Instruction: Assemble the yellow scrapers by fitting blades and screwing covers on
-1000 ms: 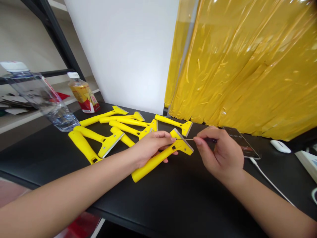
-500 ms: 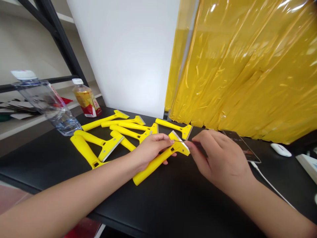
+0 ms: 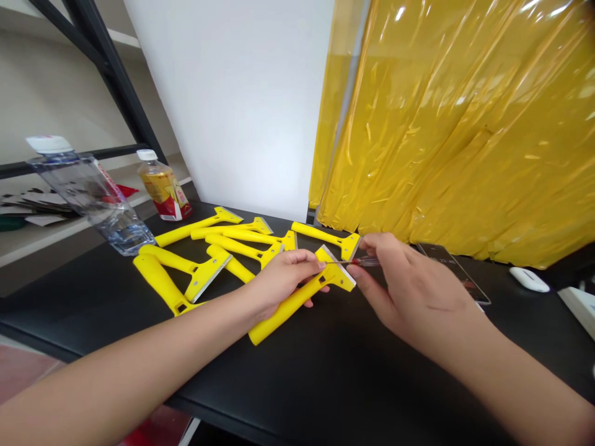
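My left hand (image 3: 295,275) is closed around the neck of a yellow scraper (image 3: 288,313), whose blade end points up and to the right. My left thumb and fingertips are by the tip of a thin screwdriver (image 3: 367,262), whose shaft crosses the scraper head. The screwdriver's see-through, reddish handle is between the thumb and fingers of my right hand (image 3: 413,285), and part of it is hidden. Several more yellow scrapers lie to the left and behind, among them one scraper (image 3: 204,272) with its blade toward me and another scraper (image 3: 325,235) just beyond my hands.
On the black table (image 3: 325,384), a clear water bottle (image 3: 102,204) and a drink bottle (image 3: 165,189) stand at the left. A phone (image 3: 453,269) and a white earbud case (image 3: 528,279) lie at the right. Yellow plastic wrapping (image 3: 455,124) and a white panel (image 3: 242,105) rise behind.
My right fingers have lifted and loosened around the screwdriver, showing its handle. The left hand and its scraper have hardly moved.
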### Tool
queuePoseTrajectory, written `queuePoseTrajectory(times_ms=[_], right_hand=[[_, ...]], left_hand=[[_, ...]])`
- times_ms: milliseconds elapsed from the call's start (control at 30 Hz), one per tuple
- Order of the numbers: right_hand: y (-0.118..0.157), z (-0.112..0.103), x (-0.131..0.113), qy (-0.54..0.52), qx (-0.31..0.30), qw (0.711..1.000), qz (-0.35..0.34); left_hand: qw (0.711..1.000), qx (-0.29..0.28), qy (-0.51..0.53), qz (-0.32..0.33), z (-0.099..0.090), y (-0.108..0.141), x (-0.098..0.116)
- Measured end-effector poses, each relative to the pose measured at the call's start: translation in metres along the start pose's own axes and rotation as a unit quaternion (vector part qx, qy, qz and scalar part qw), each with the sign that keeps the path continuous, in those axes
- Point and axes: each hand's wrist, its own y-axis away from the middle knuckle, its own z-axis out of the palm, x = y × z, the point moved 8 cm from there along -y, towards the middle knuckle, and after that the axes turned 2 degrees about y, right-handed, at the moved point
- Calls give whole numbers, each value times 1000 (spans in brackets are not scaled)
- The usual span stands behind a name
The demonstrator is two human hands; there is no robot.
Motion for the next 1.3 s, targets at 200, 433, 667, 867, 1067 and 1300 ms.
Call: queuePoseTrajectory(times_ms=[200, 433, 667, 867, 1067, 1300], right_hand=[[1, -4, -1, 61, 19, 998, 20], [1, 1, -1, 62, 7, 998, 17], [2, 6, 2, 56, -13, 998, 34], [3, 7, -1, 40, -26, 999, 16], [4, 9, -3, 27, -50, 998, 15], [4, 7, -3, 49, -36, 998, 11]], left_hand=[[1000, -4, -3, 5, 3, 1, 2], [1000, 7, -25, -4, -1, -1, -2], [999, 16, -28, -3, -3, 0, -2], [999, 18, -29, -1, -3, 0, 0], [1000, 24, -19, 5, -3, 0, 3], [999, 25, -22, 5, -4, 0, 2]])
